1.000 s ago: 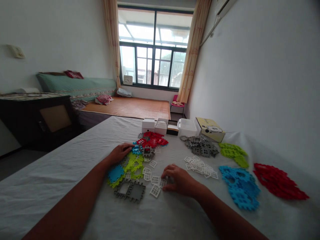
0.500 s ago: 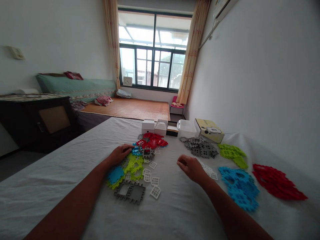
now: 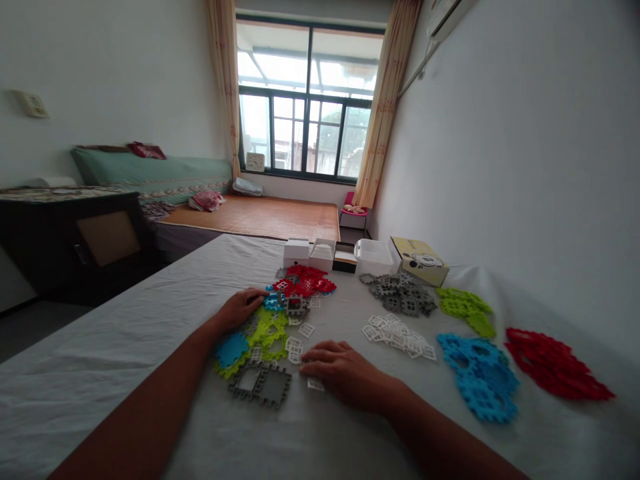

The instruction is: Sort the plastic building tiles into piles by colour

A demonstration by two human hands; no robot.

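My left hand (image 3: 242, 308) rests at the left edge of the mixed pile, its fingers stretched out and touching a blue plastic building plate (image 3: 273, 301). My right hand (image 3: 340, 372) lies palm down over small white lattice window pieces, fingers extended and nothing visibly gripped. One white window piece (image 3: 315, 384) shows partly from under it, and others (image 3: 294, 348) lie just beyond the fingertips. Between the hands are yellow-green plates (image 3: 273, 333), a blue plate (image 3: 232, 349) and grey frames (image 3: 273, 387). Red plates (image 3: 305, 281) top the pile's far end.
On the right lie sorted heaps: white window pieces (image 3: 399, 335), grey plates (image 3: 403, 295), yellow-green plates (image 3: 465, 307), blue plates (image 3: 480, 377) and red plates (image 3: 555, 363). Small boxes (image 3: 297, 252), a clear plastic bin (image 3: 374, 255) and a yellow box (image 3: 420, 260) line the back.
My right hand has moved left and nearer, from beside the white heap to the loose white window pieces, now covering some. The left hand has stayed put.
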